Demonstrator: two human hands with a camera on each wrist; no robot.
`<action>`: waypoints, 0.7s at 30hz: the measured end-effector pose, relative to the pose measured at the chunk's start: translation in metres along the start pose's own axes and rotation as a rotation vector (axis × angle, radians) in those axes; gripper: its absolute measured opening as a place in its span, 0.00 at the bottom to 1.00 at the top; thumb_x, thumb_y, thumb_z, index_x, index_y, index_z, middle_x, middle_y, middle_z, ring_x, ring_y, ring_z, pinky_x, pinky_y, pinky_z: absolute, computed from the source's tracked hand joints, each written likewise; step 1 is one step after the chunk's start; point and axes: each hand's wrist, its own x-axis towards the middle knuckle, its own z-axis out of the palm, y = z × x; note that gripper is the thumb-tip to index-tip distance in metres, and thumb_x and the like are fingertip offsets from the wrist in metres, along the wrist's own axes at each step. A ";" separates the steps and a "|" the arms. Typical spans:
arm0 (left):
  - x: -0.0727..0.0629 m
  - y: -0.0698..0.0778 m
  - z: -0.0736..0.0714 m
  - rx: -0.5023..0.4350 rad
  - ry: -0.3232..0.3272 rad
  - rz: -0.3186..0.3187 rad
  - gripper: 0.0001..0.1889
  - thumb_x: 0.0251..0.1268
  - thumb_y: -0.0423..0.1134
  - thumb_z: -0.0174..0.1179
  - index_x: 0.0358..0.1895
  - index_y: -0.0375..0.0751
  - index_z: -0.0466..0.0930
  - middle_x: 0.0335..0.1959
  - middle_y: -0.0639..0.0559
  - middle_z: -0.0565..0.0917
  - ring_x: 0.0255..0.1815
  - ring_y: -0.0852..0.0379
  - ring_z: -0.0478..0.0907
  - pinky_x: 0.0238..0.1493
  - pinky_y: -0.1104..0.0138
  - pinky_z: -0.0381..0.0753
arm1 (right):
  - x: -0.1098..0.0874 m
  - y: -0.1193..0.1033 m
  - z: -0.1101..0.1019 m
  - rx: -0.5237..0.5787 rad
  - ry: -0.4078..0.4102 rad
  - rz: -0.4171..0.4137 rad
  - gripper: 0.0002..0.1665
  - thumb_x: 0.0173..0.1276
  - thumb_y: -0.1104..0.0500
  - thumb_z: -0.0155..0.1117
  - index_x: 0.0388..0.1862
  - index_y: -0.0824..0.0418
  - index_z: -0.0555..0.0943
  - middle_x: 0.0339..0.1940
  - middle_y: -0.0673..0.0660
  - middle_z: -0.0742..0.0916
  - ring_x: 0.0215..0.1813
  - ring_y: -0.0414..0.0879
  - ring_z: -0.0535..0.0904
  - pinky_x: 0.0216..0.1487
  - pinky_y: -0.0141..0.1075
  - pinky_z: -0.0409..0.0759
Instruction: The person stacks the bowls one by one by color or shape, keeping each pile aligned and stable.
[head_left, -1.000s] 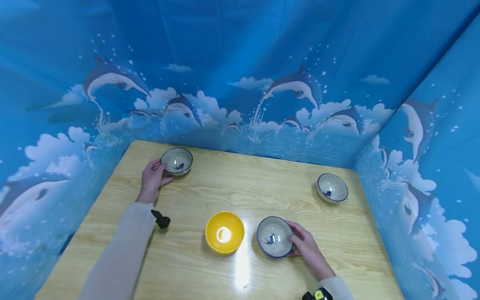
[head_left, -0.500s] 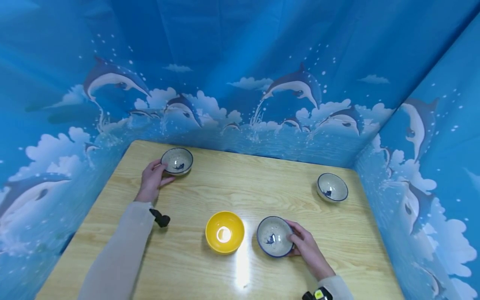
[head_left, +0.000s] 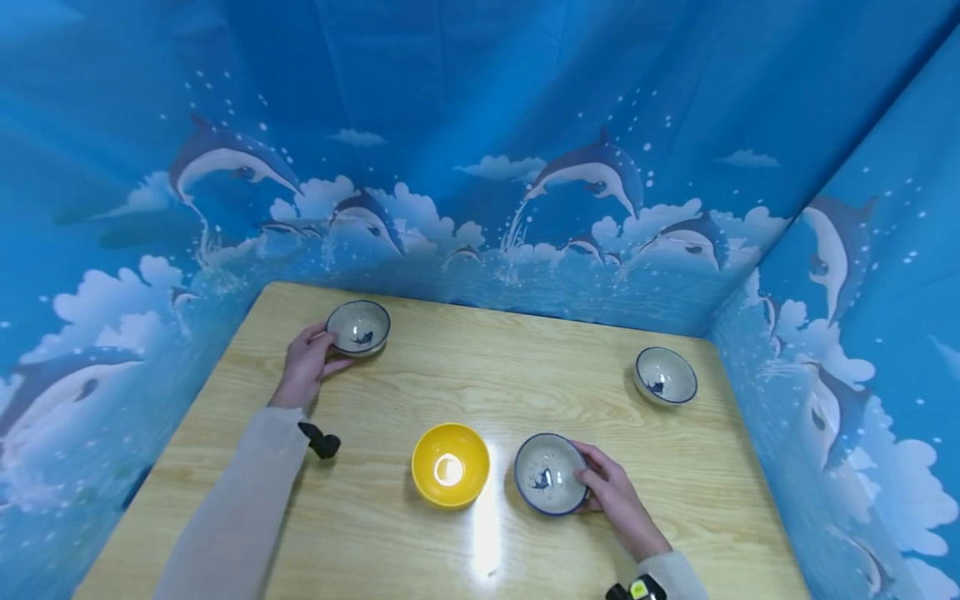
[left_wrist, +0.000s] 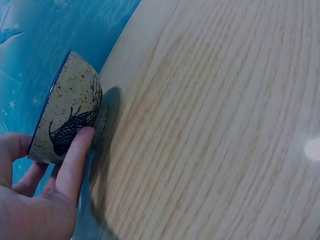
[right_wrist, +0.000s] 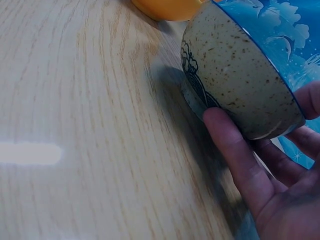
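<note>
Left hand (head_left: pixel 303 367): I grip the far-left bowl (head_left: pixel 358 327) by its side
Right hand (head_left: pixel 617 493): I grip the near speckled bowl (head_left: pixel 549 473) — just beside the yellow bowl (head_left: pixel 450 466)

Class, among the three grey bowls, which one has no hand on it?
The rightmost grey bowl: no hand touches it; the left hand holds the leftmost bowl and the right hand the middle grey one.

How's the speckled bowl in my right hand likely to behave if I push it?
The speckled bowl is probably stiff and breakable, since its wall looks ceramic. Glints inside suggest smooth glaze, so fingers may slip. Pushed near its blue rim, it might tip, because its foot is narrower.
</note>
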 end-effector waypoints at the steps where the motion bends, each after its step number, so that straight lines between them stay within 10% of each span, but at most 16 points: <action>1: -0.001 0.000 0.000 0.007 -0.001 -0.001 0.34 0.90 0.43 0.49 0.90 0.48 0.49 0.87 0.37 0.61 0.81 0.40 0.71 0.69 0.62 0.87 | 0.000 0.000 0.000 0.000 -0.003 -0.001 0.35 0.77 0.66 0.59 0.82 0.64 0.70 0.83 0.72 0.73 0.52 0.53 0.87 0.39 0.46 0.93; 21: -0.014 0.004 0.022 0.061 -0.072 0.008 0.33 0.88 0.43 0.52 0.89 0.47 0.54 0.86 0.36 0.63 0.79 0.41 0.73 0.69 0.60 0.87 | 0.002 0.002 0.000 -0.008 0.017 0.005 0.35 0.76 0.65 0.60 0.81 0.61 0.73 0.82 0.70 0.74 0.55 0.54 0.86 0.41 0.48 0.94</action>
